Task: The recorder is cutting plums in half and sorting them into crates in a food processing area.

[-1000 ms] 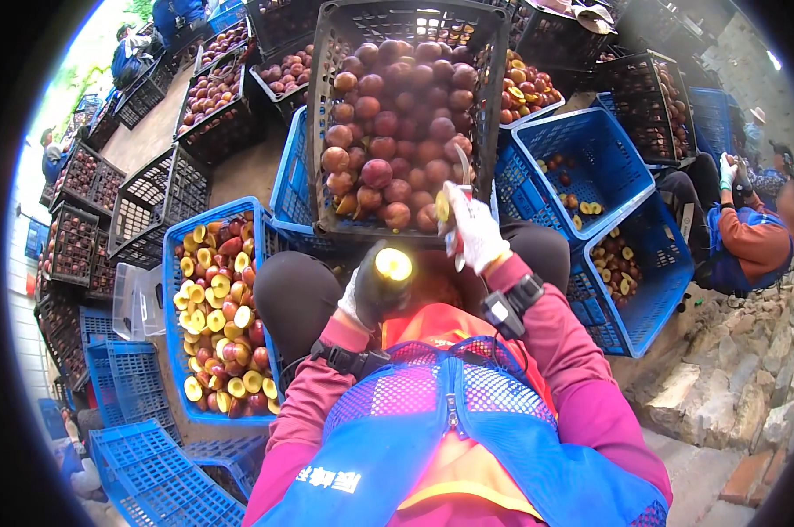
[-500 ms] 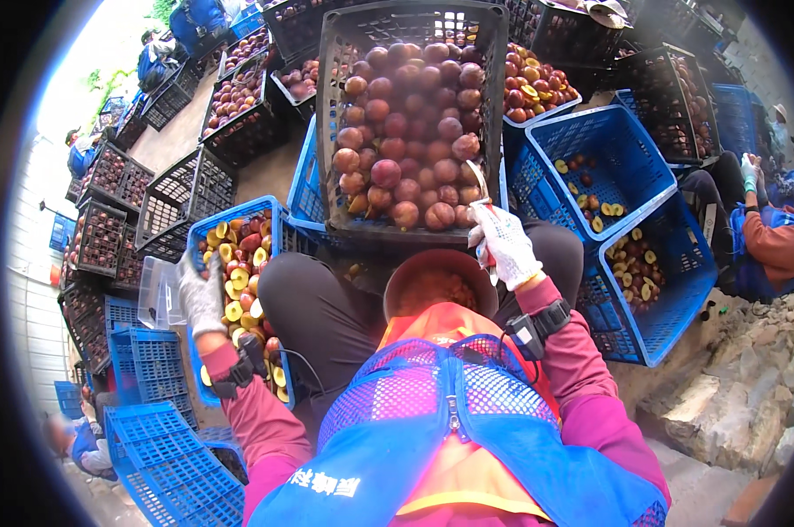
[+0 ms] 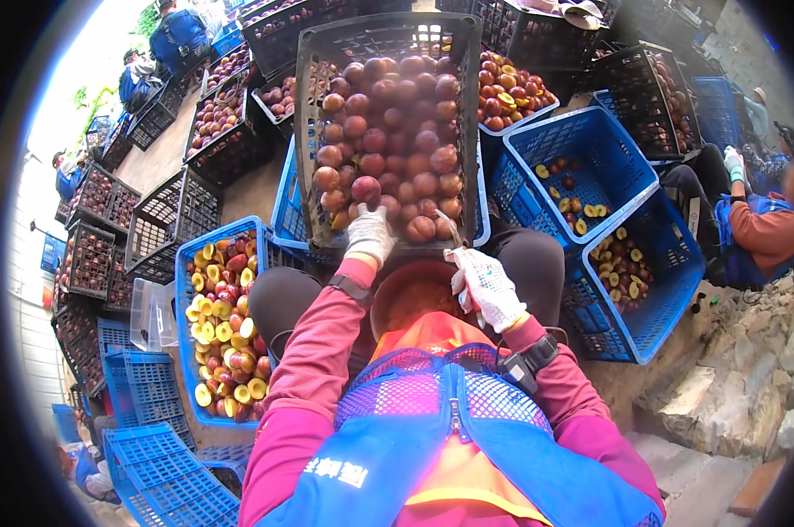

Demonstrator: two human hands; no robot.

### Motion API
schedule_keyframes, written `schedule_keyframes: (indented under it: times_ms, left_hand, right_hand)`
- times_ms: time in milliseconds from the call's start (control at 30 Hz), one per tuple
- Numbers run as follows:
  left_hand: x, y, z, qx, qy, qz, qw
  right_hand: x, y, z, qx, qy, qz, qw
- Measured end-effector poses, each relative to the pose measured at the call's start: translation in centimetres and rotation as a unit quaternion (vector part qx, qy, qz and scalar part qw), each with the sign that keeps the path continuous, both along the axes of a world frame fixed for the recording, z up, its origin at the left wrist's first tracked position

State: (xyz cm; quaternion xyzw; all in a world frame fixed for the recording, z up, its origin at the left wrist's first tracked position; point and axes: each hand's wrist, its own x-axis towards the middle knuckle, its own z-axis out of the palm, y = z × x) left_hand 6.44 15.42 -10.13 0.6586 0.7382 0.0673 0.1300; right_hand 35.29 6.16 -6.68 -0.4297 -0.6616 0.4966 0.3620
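A black plastic crate of whole reddish plums stands tilted in front of my knees. At its near edge my gloved left hand has its fingers curled on a plum in the lowest rows. My gloved right hand grips a small knife, its blade pointing up toward the crate's near edge; the handle is mostly hidden. Between my knees sits a reddish round bowl, its contents hard to make out. To the left, a blue crate holds many cut plum halves with yellow flesh.
Two blue crates with a few plum halves stand at my right, near rough stones. More black crates of plums fill the back and left. Blue crates lie lower left. A co-worker sits at far right.
My left hand has moved from above the blue crate of halves to the plums in the black crate. My right hand has lowered slightly with the knife; the whole view has shifted a little.
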Motion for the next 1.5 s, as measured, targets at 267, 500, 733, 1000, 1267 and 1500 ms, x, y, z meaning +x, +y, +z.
schedule_keyframes:
  times_ms: [267, 500, 733, 1000, 1267, 1500]
  left_hand:
    - [-4.2, -3.0, 3.3, 0.0, -0.638, 0.15, 0.755]
    - [-3.0, -13.9, 11.8, -0.112, -0.903, 0.12, 0.396]
    - [-3.4, -16.9, 7.3, -0.04, -0.923, 0.099, 0.37]
    - [-4.5, -17.6, 6.5, -0.07, -0.901, 0.021, 0.428]
    - [-6.4, -17.5, 5.3, -0.05, -0.881, 0.013, 0.471]
    - [-6.5, -17.7, 4.2, -0.027, -0.853, 0.022, 0.52]
  right_hand:
    - [-5.4, -1.0, 7.5, -0.1, 0.086, -0.078, 0.988]
    - [-10.5, -2.9, 10.1, 0.125, 0.046, -0.024, 0.991]
    - [-13.0, -4.3, 7.0, 0.289, -0.069, -0.02, 0.955]
    - [-15.1, -4.6, 5.1, 0.258, -0.122, -0.038, 0.958]
    - [-16.8, -4.6, 7.2, 0.052, -0.087, -0.002, 0.995]
    - [-16.9, -3.8, 2.4, 0.308, -0.229, 0.004, 0.923]
